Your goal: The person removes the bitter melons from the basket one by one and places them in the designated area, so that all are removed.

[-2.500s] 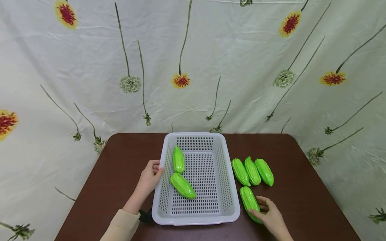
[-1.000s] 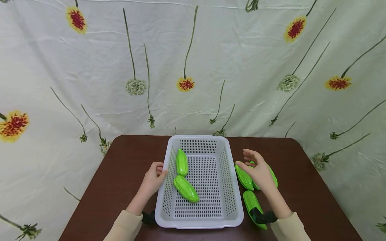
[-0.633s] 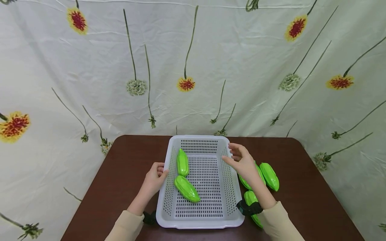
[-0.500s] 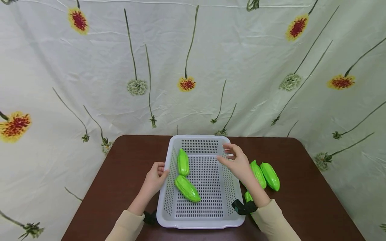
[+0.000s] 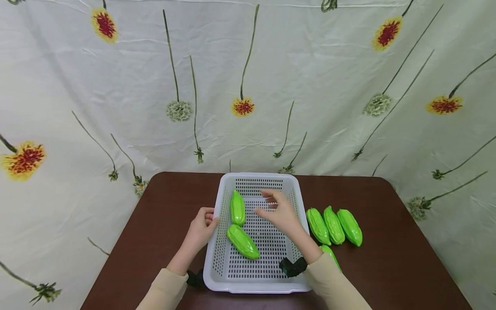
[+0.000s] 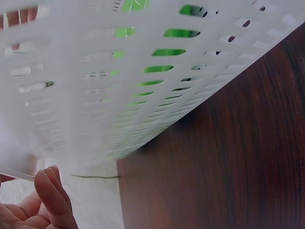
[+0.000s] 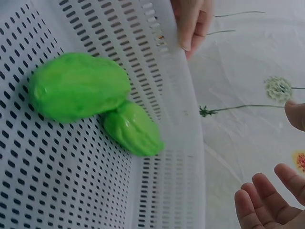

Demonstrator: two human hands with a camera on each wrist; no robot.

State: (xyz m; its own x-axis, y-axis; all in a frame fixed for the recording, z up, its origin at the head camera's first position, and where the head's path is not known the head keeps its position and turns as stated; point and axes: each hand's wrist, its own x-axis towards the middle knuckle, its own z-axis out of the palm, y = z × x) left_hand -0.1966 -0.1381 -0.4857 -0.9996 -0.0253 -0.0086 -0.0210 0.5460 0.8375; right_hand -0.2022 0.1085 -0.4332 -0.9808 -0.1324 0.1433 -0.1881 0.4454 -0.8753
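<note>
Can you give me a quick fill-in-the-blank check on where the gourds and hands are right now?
1. The white basket holds ____ green gourds.
2. The left hand grips the basket's ____ rim.
3. The right hand hovers over the basket holding ____.
4. Three gourds lie side by side on the table to the basket's ____.

Missing words: two; left; nothing; right

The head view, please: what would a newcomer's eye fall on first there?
Probably the white perforated basket at the middle of the brown table, with two bright green gourds inside. The right hand hovers open over it, the left hand holds its left rim, and four more gourds lie to its right.
</note>
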